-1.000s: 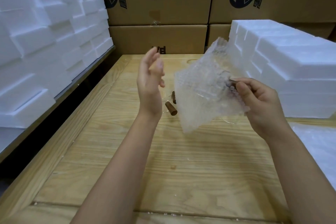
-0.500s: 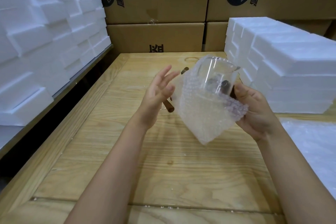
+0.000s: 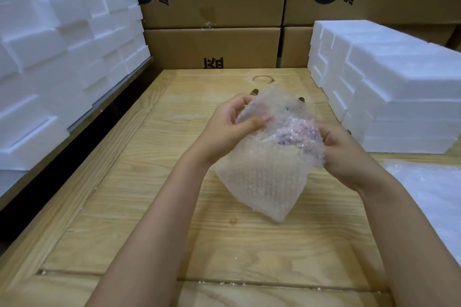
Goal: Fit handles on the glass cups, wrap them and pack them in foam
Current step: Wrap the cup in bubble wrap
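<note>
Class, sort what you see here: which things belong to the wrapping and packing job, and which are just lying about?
In the job: bubble wrap bundle, gripped by the left hand and right hand; foam blocks; brown handles on the table.

Lying about: cardboard boxes behind; foam crumbs near the table's front edge.

The bare left hand (image 3: 225, 129) and the bare right hand (image 3: 349, 154) are seen uncovered. Both forearms are shown bare along their whole visible length, down to the lower edge of the view.
</note>
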